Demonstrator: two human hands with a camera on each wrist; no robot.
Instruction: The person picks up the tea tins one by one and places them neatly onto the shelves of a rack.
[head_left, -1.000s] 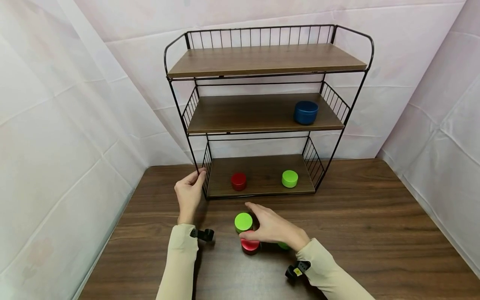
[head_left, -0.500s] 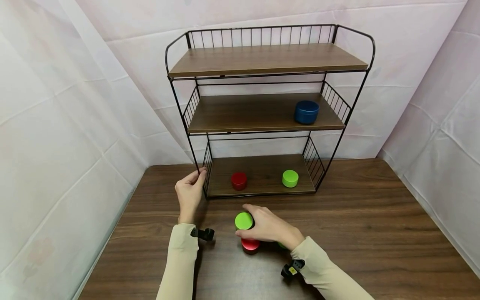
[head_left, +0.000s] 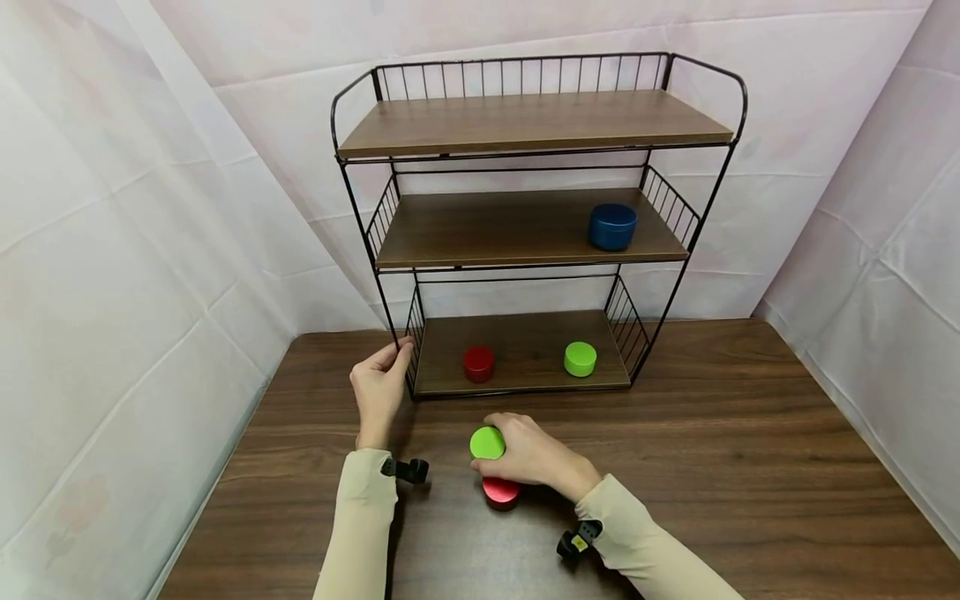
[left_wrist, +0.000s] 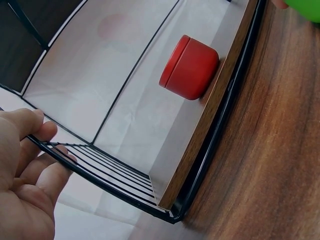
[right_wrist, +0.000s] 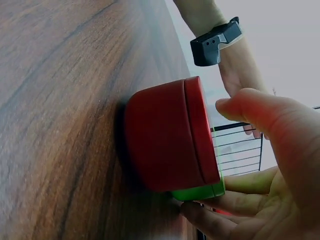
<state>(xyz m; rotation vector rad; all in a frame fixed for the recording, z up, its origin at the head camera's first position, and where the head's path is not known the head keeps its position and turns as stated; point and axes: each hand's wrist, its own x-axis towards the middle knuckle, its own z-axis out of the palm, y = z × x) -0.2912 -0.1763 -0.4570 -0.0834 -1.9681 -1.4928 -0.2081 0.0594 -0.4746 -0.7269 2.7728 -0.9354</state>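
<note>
My left hand (head_left: 377, 392) holds the left front upright of the black wire shelf rack (head_left: 390, 312), thumb and fingers around the bar, as the left wrist view also shows. On the table, my right hand (head_left: 542, 454) has its thumb and fingers around a small round green tin (head_left: 487, 442). Just in front of that stands a red tin (head_left: 500, 493) with a shiny lid, its back edge covered by the right thumb. From the right wrist, the red tin (right_wrist: 162, 135) blocks most of the green tin (right_wrist: 200, 192), and fingertips lie against the green side.
Another red tin (head_left: 478, 364) and another green tin (head_left: 580, 359) sit on the rack's bottom shelf. A larger blue tin (head_left: 612, 227) stands at the right of the middle shelf (head_left: 495, 225). White cloth (head_left: 150, 275) hangs behind and beside the wooden table (head_left: 750, 467).
My right hand has shifted a little left and brought its thumb and fingers around the green tin. A green tin edge glimpsed under the wrist is now hidden. The left hand stays put.
</note>
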